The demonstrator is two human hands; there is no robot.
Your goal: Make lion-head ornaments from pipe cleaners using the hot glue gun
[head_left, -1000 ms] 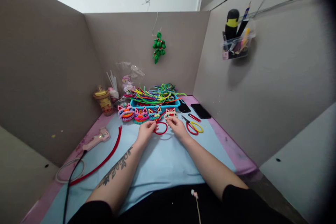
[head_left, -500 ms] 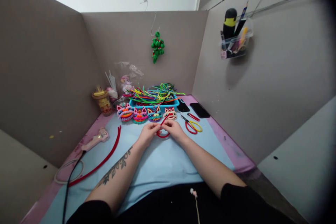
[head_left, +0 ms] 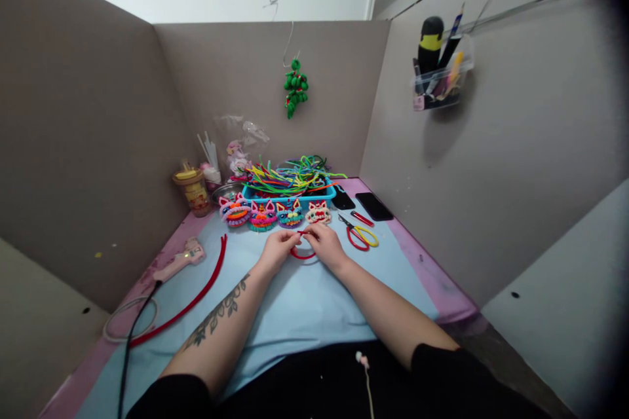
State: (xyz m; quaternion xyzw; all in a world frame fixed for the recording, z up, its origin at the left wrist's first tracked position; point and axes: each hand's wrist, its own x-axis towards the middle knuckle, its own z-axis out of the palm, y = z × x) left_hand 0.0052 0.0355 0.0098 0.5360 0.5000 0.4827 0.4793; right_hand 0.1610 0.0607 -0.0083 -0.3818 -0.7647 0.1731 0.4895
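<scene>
Between my fingertips is a red pipe cleaner (head_left: 303, 256), bent into a loop that hangs below the hands. My left hand (head_left: 281, 247) pinches it from the left. Opposite, my right hand (head_left: 322, 243) pinches it too, the two sets of fingertips nearly meeting. Just behind the hands stands a cream and red lion-head figure (head_left: 318, 212). Beside it in a row are a blue one (head_left: 289, 213), a pink one (head_left: 263, 216) and a lilac one (head_left: 234, 211). More long red pipe cleaners (head_left: 209, 285) lie on the cloth at the left.
Scissors (head_left: 362, 236), a red cutter (head_left: 362, 218) and a phone (head_left: 374, 206) lie at right. A blue basket (head_left: 289, 200) of coloured pipe cleaners stands behind. At left are a pink glue gun (head_left: 179, 262) with its black cord and a cup (head_left: 193, 193). Grey partitions enclose the table.
The red end that stuck up above my right fingers is now down between the fingertips. The loop below has shifted slightly, and both hands stay in nearly the same place.
</scene>
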